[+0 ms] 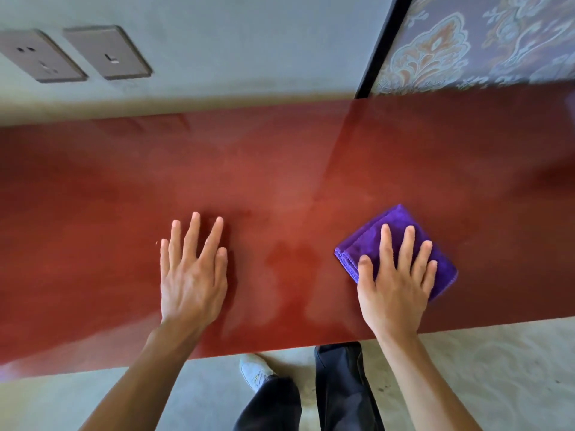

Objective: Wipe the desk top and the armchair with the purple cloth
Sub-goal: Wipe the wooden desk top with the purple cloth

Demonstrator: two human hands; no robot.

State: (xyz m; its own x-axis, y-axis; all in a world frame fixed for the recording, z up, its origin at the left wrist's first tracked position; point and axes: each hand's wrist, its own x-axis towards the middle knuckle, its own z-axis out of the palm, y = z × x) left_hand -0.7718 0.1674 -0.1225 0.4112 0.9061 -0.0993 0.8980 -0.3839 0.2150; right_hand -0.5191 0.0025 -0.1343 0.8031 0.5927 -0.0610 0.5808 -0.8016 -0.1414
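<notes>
A glossy red-brown desk top runs across the view from left to right. The folded purple cloth lies on it right of centre. My right hand lies flat on the cloth with fingers spread, pressing it onto the desk. My left hand rests flat on the bare desk surface to the left, fingers apart, with nothing in it. The armchair is not in view.
A grey wall stands behind the desk with two socket plates at the upper left. A patterned panel with a black edge is at the upper right. Below the desk's near edge are carpet, my dark trousers and a white shoe.
</notes>
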